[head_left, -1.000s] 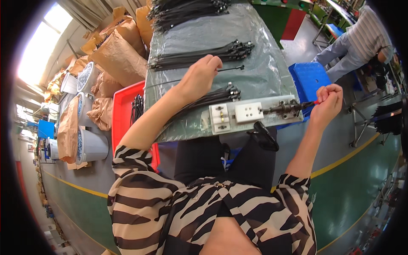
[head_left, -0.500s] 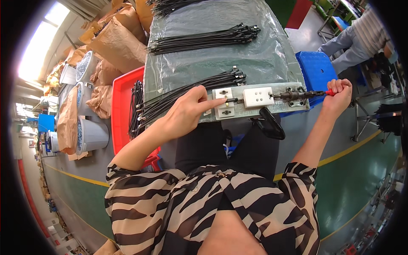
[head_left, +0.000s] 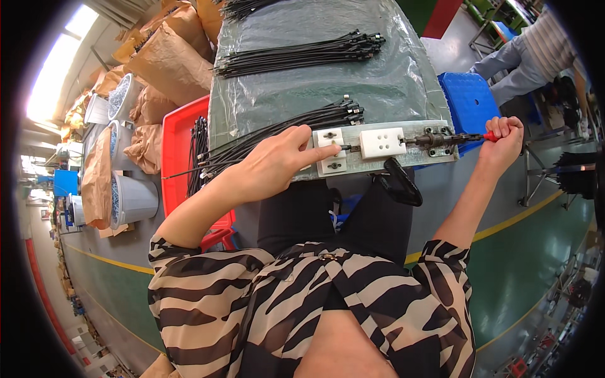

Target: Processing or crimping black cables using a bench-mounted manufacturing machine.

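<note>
- Head view, looking down: my left hand (head_left: pixel 277 167) lay on the near edge of the bench, fingers pinched narrow on the end of a thin black cable (head_left: pixel 189 172), its tip pressed toward the small white guide block (head_left: pixel 332 151) of the fixture.
- My right hand (head_left: pixel 504 135) was closed in a fist around the red handle (head_left: pixel 488 135) at the far right end of the grey metal fixture plate (head_left: pixel 372 154).
- Between my hands, the white square block with four holes (head_left: pixel 382 142) sat on the plate, in line with the dark metal clamp mechanism (head_left: pixel 438 138) that the handle drove.
- I judged the piece seated or nearly so, with the press stroke itself not yet shown as finished.
- Just behind my left hand lay a loose bundle of black cables with metal ends (head_left: pixel 283 126), touching the fixture's left side.
- Farther up the grey plastic-covered table (head_left: pixel 391 82) lay a second, tidier bundle of black cables (head_left: pixel 302 53); I could not tell which were finished.
- Left of the table, more cables sat in a red plastic crate (head_left: pixel 176 142), so plenty seemed left.
- Beyond stood brown paper sacks (head_left: pixel 170 60) and a blue plastic stool (head_left: pixel 469 101).
</note>
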### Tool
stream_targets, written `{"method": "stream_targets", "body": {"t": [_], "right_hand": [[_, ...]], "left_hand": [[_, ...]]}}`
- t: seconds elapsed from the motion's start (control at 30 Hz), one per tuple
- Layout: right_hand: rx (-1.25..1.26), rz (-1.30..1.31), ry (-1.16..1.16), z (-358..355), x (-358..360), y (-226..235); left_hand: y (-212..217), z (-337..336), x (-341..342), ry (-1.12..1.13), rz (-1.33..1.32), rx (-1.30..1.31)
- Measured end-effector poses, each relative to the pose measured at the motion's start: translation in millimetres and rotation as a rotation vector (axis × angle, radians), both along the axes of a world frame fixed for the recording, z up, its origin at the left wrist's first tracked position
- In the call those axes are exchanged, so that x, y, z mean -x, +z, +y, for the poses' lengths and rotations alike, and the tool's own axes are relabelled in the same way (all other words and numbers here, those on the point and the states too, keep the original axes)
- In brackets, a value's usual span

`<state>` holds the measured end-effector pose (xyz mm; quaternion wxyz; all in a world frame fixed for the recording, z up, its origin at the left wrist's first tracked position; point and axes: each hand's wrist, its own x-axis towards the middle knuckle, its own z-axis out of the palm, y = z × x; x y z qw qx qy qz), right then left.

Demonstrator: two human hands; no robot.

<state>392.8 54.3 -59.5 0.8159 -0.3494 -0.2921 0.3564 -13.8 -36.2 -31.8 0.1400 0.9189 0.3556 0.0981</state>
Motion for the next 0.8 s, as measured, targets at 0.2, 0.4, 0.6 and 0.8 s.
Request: {"method": "stream_targets", "body": {"t": [0.2, 0.4, 0.6, 0.8], "right_hand": [[-0.003, -0.499, -0.104, -16.9, 64.5, 14.3], [-0.165, -1.472, -0.171, -37.9, 104.6, -6.6], [-0.261, -1.666, 0.009, -44.7, 104.5, 6.2], [-0.038, -0.803, -0.127, -37.8, 77.3, 11.7]], "left_hand": [[-5.7, 1.4, 6.6, 0.024, 0.007, 0.033], [-0.6, -2.7, 11.5, 0.033, -0.016, 0.035], [6.3, -16.7, 16.2, 0.080, -0.035, 0.030], [20.1, -15.1, 6.5, 0.072, -0.100, -0.041]]}}
